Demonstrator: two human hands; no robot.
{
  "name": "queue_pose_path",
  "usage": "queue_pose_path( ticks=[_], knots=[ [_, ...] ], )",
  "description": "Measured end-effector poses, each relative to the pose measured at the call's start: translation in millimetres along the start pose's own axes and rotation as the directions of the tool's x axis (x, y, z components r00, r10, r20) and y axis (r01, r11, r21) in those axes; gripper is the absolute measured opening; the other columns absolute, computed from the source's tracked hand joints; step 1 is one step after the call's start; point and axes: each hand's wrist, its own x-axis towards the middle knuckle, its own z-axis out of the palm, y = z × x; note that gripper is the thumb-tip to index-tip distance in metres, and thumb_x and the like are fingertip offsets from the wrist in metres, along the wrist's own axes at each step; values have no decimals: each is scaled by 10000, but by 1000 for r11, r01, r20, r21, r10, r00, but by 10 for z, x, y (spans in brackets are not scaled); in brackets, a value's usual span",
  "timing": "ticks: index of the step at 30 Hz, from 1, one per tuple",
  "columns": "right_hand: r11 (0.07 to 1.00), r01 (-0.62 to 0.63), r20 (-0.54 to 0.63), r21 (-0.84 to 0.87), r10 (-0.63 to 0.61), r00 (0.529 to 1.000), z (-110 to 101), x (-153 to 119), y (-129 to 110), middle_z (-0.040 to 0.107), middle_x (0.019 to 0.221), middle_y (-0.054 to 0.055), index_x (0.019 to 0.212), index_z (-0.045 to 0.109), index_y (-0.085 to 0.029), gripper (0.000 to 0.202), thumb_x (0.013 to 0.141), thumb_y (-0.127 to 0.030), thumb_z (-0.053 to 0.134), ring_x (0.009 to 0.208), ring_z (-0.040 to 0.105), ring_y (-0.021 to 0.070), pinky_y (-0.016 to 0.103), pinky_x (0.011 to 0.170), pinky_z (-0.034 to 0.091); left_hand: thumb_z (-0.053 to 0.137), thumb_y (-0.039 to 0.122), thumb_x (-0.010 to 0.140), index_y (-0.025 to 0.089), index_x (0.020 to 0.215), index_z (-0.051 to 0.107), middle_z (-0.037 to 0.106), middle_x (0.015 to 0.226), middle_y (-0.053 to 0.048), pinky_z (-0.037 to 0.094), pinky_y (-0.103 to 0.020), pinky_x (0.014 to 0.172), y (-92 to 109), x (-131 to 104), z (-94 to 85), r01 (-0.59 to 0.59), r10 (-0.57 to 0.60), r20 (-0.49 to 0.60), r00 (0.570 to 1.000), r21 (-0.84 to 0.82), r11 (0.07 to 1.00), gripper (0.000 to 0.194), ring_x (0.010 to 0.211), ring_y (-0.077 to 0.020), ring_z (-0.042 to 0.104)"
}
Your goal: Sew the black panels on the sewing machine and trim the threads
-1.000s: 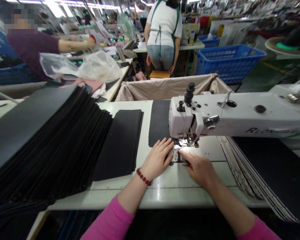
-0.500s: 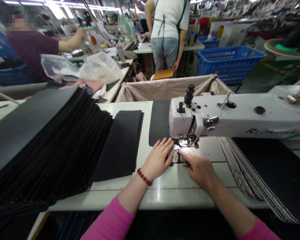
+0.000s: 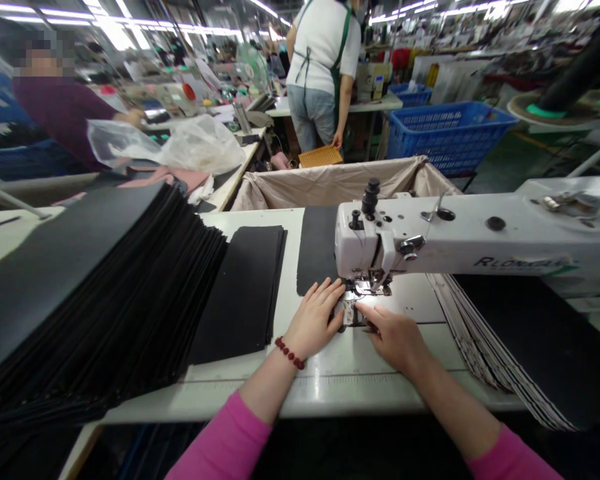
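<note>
A white sewing machine (image 3: 460,233) stands on the white table (image 3: 330,380). Under its needle lies a small pale piece (image 3: 350,312). My left hand (image 3: 314,320), with a red bead bracelet at the wrist, rests flat on the table and presses the piece's left edge. My right hand (image 3: 396,337) pinches the piece from the right with thumb and forefinger, and something dark shows under its fingers. A black sheet (image 3: 316,248) lies behind the needle, just beyond my left fingers.
A tall fanned stack of black sheets (image 3: 95,293) fills the left, with a lower black stack (image 3: 245,287) beside it. Another layered stack (image 3: 510,340) slopes off to the right. Behind the table: a cloth-lined bin (image 3: 330,183), a blue basket (image 3: 445,130), two people at benches.
My hands have hardly moved at the needle. The view has tilted slightly. The standing person in the white top shifted left, and the seated person on the left drew their arm back.
</note>
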Motion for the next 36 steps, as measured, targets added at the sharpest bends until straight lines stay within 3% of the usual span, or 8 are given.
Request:
queue_pose_path(
  ticks=[15, 19, 22, 25, 28, 30, 33, 36],
  knots=[
    [1000, -18, 3, 12, 18, 1000, -79, 12, -48, 644, 1184, 48, 1365, 486, -268, 533, 851, -129, 488, 1055, 601, 207, 285, 845, 451, 522, 317, 904, 120, 1482, 243, 283, 1544, -138, 231, -504, 1174, -97, 35, 106, 31, -29, -75, 997, 27, 999, 671, 1452, -280, 168],
    [999, -16, 26, -32, 16, 1000, -135, 28, -84, 642, 1182, 48, 1364, 486, -258, 508, 870, -140, 482, 1053, 599, 202, 275, 852, 437, 525, 343, 911, 108, 1447, 316, 415, 1463, -156, 214, -518, 1172, 3, 16, 30, 57, -51, -79, 996, 77, 995, 622, 1386, -287, 329],
    [999, -7, 57, -51, 10, 998, -207, -47, -101, 662, 1115, 46, 1339, 515, -269, 456, 891, -184, 482, 977, 623, 216, 286, 786, 437, 512, 393, 927, 133, 1398, 406, 584, 1245, -129, 186, -535, 1172, 229, -211, -77, 87, -79, -80, 994, 103, 991, 548, 1210, -271, 506],
    [996, -16, 117, -83, 25, 993, -307, -334, -80, 677, 1029, 53, 1300, 553, -275, 446, 866, -183, 504, 842, 643, 232, 301, 676, 415, 524, 451, 920, 153, 1379, 441, 602, 1073, -89, 245, -520, 1154, 519, -636, -147, 92, -88, -37, 995, 119, 989, 554, 1070, -251, 552],
    [997, -15, 205, -80, 31, 978, -427, -835, -40, 680, 993, 50, 1286, 551, -260, 482, 823, -137, 501, 774, 633, 227, 302, 633, 379, 567, 442, 902, 185, 1385, 440, 570, 1100, -80, 268, -518, 1149, 757, -1098, -177, 103, -105, 24, 994, 81, 991, 562, 1099, -249, 531],
    [999, -38, 246, 10, 35, 969, -505, -1199, -35, 669, 885, 30, 1046, 635, -221, 286, 811, -136, 495, 731, 606, 199, 294, 623, 360, 579, 426, 900, 200, 1404, 416, 547, 1170, -86, 257, -512, 1162, 852, -1329, -199, 126, -129, 52, 990, 50, 991, 576, 1166, -248, 502],
    [973, -162, 299, 166, 106, 948, -580, -1609, -71, 553, 649, -17, 682, 505, -198, 143, 812, -143, 477, 604, 521, 145, 275, 579, 324, 590, 427, 896, 208, 1452, 344, 460, 1361, -107, 233, -504, 1182, 916, -1478, -229, 135, -137, 81, 987, 37, 990, 647, 1314, -262, 395],
    [914, -271, 282, 302, 185, 941, -586, -1750, -118, 562, 686, -22, 720, 498, -205, 139, 842, -156, 452, 640, 532, 143, 271, 603, 347, 635, 438, 862, 206, 1497, 247, 278, 1539, -104, 200, -524, 1191, 940, -1431, -200, 87, -95, 120, 988, 76, 993, 780, 1430, -292, 223]
  ],
)
